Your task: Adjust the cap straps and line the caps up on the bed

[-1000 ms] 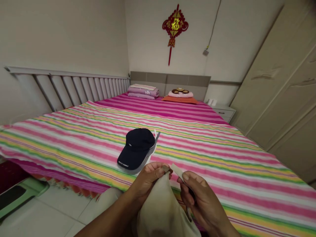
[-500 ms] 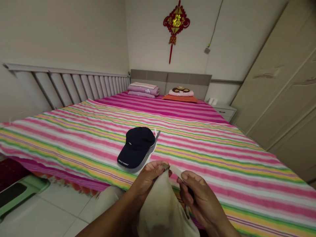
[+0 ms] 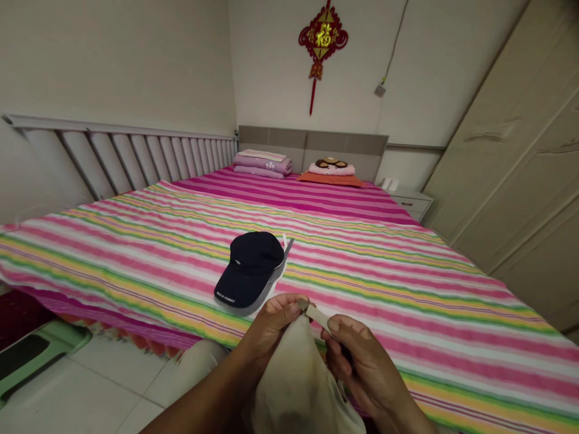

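Note:
A soft beige cap (image 3: 301,374) with dark smudges hangs between my hands at the bottom middle. My left hand (image 3: 278,316) pinches a small buckle (image 3: 303,305) at the cap's narrow upper corner. The thumb and fingers of my right hand (image 3: 357,352) close on the far end of a pale strap (image 3: 318,316), which slants from the buckle down to that hand. Whether the strap passes through the buckle I cannot tell. Just beyond my left hand, a navy cap (image 3: 253,262) lies on the bed, its brim toward the lower left and white tape behind it.
The bed has a striped sheet (image 3: 145,241) and a railing (image 3: 136,144) along its left side. Folded bedding (image 3: 262,164) and a pink pillow stack (image 3: 332,170) lie by the headboard. A green stool (image 3: 54,340) stands at lower left; a wardrobe (image 3: 506,181) is at right.
My right hand has shifted slightly left and down, and more of the strap shows between the hands. My left hand keeps its pinch at the buckle. The navy cap has not moved.

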Motion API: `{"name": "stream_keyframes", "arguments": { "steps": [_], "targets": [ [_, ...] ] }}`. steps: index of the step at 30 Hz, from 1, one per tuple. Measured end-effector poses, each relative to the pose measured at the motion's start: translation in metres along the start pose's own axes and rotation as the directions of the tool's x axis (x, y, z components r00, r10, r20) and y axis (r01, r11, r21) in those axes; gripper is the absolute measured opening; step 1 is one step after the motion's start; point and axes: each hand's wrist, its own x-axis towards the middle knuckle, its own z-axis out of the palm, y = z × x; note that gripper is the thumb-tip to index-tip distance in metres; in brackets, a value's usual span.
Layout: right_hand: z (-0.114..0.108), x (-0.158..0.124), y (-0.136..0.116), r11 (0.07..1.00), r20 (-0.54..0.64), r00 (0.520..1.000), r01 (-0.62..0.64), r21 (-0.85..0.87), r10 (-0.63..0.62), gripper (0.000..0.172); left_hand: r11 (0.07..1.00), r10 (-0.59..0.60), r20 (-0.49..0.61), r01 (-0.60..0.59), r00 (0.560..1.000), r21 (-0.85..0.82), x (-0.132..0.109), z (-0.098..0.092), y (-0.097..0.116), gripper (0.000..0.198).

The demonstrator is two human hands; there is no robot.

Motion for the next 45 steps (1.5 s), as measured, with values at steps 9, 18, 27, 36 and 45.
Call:
{"name": "stream_keyframes", "arguments": {
  "steps": [9,18,27,36,45],
  "targets": [
    [0.0,-0.001,0.001,1.0,-0.005,1.0,-0.021,0.022,0.021,0.026,1.0,0.009,-0.004,-0.009,1.0,0.012,-0.003,0.002,0.001,0.031],
    [0.003,-0.001,0.003,1.0,-0.05,0.999,-0.001,0.007,0.002,0.026,1.0,0.02,0.005,-0.02,1.0,0.008,-0.004,0.002,0.002,0.03],
    [-0.001,-0.001,0.003,0.952,-0.137,0.987,0.043,-0.301,-0.088,0.032,0.998,0.062,-0.074,-0.059,0.995,0.037,-0.006,0.006,0.004,0.03],
    [0.002,-0.005,-0.01,0.862,-0.076,0.985,0.097,-0.498,-0.155,0.026,0.996,0.044,-0.043,-0.04,0.998,0.085,-0.011,0.006,0.005,0.027],
    [0.005,-0.001,-0.012,0.938,-0.032,0.999,0.021,-0.346,-0.034,0.028,0.987,0.102,-0.03,-0.098,0.994,0.131,-0.01,0.006,0.003,0.026]
  ]
}}
